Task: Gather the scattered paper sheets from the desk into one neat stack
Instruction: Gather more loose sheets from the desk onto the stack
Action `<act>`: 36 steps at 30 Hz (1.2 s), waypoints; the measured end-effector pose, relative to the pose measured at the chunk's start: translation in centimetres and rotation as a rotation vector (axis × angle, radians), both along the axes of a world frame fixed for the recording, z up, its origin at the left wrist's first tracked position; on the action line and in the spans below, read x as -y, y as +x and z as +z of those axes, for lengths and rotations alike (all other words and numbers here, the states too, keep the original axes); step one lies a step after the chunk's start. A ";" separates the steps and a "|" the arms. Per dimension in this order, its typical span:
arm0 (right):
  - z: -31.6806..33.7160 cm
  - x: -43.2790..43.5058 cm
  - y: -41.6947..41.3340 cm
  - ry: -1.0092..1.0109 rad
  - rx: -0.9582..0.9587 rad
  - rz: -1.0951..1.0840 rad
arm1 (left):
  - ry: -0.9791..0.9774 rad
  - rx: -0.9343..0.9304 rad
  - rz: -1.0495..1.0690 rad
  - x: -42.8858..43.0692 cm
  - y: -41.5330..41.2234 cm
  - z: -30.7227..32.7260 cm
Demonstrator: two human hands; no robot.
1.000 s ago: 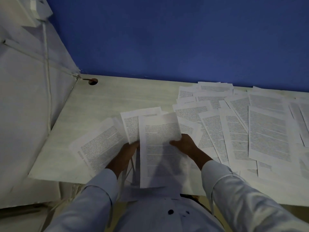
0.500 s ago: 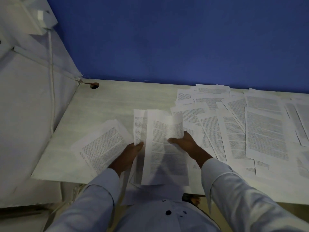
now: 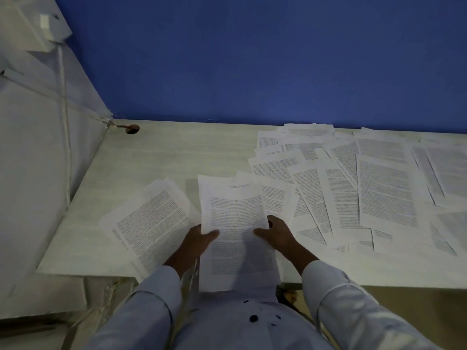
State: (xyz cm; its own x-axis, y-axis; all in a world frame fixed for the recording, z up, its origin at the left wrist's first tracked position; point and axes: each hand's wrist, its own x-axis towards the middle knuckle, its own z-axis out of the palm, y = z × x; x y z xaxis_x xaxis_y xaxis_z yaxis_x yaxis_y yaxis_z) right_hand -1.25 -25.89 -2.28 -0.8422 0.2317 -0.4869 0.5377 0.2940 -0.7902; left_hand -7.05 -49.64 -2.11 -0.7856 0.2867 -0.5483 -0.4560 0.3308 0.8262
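A small bundle of printed sheets (image 3: 237,231) hangs over the desk's front edge, held between both hands. My left hand (image 3: 199,239) grips its left edge, thumb on top. My right hand (image 3: 276,233) holds its right edge, thumb on the page. One loose printed sheet (image 3: 149,223) lies tilted on the desk just left of my left hand. Several overlapping printed sheets (image 3: 353,188) are spread across the right half of the desk.
The pale wooden desk (image 3: 177,152) meets a blue wall at the back. A round cable hole (image 3: 132,129) sits in its far left corner. A white side wall with a cable (image 3: 66,122) runs along the left.
The held sheets have been drawn together into a tighter bundle, and another sheet now sits on top of it. Both hands stay at the bundle's edges.
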 end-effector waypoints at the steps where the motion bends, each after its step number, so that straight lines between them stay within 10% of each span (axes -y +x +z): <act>1: 0.0 -0.3 0.7 0.001 0.006 -0.040 | -0.013 -0.013 -0.014 0.0 0.2 -0.2; 6: -0.4 -3.0 2.7 0.206 0.004 -0.323 | 0.075 -0.002 0.030 0.7 -0.5 0.2; 10: 1.4 -4.0 2.5 -0.140 0.059 -0.551 | 0.236 0.133 0.056 1.4 -2.0 0.9; 15: 5.1 -3.0 1.6 -0.632 -0.171 -0.263 | 0.412 0.243 -0.112 0.1 -2.4 3.4; 24: 8.7 -4.9 -1.3 -0.709 -0.206 -0.200 | 0.494 0.277 -0.048 -2.6 -4.2 7.3; 36: 13.1 -8.8 -5.6 -0.408 -0.297 -0.215 | 0.227 -0.332 0.205 -10.5 -7.3 14.0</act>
